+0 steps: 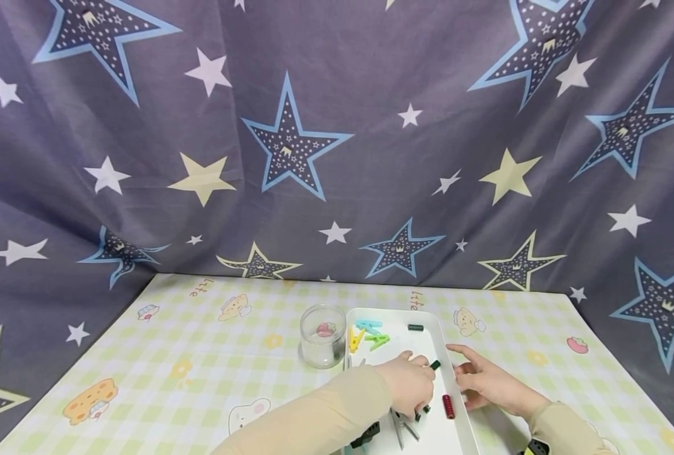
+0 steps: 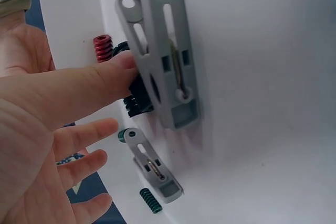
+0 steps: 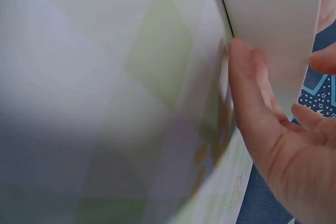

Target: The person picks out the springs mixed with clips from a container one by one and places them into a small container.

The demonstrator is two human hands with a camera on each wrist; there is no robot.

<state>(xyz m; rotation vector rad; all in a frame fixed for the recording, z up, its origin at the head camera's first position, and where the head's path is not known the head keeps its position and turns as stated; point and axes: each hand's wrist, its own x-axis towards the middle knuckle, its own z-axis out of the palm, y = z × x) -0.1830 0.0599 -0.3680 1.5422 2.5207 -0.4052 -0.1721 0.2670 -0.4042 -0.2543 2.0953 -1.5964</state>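
My left hand (image 1: 407,382) reaches down inside the white tray (image 1: 467,426). Its thumb presses a small dark toothed clip (image 2: 138,98), its index finger is mostly hidden, and the other fingers spread loosely. Right beside the thumb, a large grey clothespin (image 2: 170,51) overlaps the dark clip in the left wrist view. Another grey clothespin (image 2: 152,166) lies past the fingers, close to a dark green spring (image 2: 151,200). By the tray's right wall is a red spring (image 1: 448,407). Outside that wall, my right hand (image 1: 493,382) rests its extended fingers against the tray's side.
Blue (image 1: 368,325), yellow (image 1: 356,341) and green clothespins (image 1: 378,342) lie at the tray's far left. A clear round jar (image 1: 322,351) stands left of the tray on the checked tablecloth (image 1: 160,373). A starry curtain (image 1: 365,158) hangs behind the table.
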